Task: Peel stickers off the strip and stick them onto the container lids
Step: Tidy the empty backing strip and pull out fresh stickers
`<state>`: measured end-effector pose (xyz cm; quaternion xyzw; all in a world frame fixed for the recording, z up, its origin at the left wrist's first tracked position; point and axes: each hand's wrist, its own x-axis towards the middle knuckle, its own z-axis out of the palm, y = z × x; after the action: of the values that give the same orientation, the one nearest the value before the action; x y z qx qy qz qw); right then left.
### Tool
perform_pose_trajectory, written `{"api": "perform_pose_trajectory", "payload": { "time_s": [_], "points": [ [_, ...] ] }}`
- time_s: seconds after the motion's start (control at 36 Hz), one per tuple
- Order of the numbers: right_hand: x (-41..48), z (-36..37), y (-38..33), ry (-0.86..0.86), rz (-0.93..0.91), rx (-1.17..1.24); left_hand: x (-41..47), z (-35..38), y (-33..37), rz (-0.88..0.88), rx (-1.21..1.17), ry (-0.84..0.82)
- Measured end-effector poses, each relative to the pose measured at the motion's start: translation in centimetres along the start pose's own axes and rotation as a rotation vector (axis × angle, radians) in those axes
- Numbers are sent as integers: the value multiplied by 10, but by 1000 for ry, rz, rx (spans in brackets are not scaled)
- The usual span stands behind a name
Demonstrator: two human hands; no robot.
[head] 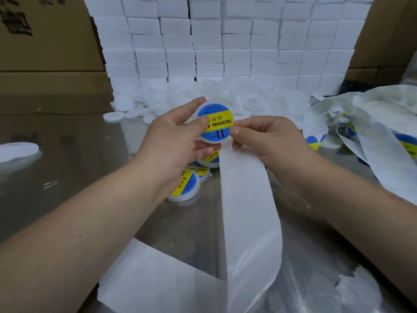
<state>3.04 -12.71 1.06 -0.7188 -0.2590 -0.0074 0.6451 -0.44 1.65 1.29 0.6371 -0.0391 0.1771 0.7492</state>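
Blue and yellow, a round sticker (216,122) reading "soldering paste" covers the white lid (214,143) held up in the middle of the scene, above a shiny metal surface (67,172).

The left hand (178,141) holds this lid: its thumb presses flat on the sticker's face, its forefinger curls over the far rim, and its other fingers (203,151) support it from below. The right hand (264,136) pinches the top end of the strip (246,199) between thumb and forefinger, touching the lid's near right edge. The strip hangs toward the near side, and the length I can see is bare white backing.

As a judgement, this sticker looks already placed and is being smoothed down.

Beneath the left hand lie a few finished lids (186,184), each with the same sticker. Far behind, a large heap of plain white lids (237,98) waits, with one more lone lid (18,150) at the left. So only a small share seems done.

On the right, loose coils of strip (372,136) show some stickers. A wall of white boxes (225,41) and brown cartons (45,41) stands at the far side.
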Motion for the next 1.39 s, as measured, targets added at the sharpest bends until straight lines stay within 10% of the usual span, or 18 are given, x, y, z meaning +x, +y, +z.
{"api": "perform_pose_trajectory", "payload": {
  "time_s": [1.39],
  "points": [
    [2, -1, 2, 55, 11, -82, -9, 3, 4, 205, 324, 10]
  ]
}}
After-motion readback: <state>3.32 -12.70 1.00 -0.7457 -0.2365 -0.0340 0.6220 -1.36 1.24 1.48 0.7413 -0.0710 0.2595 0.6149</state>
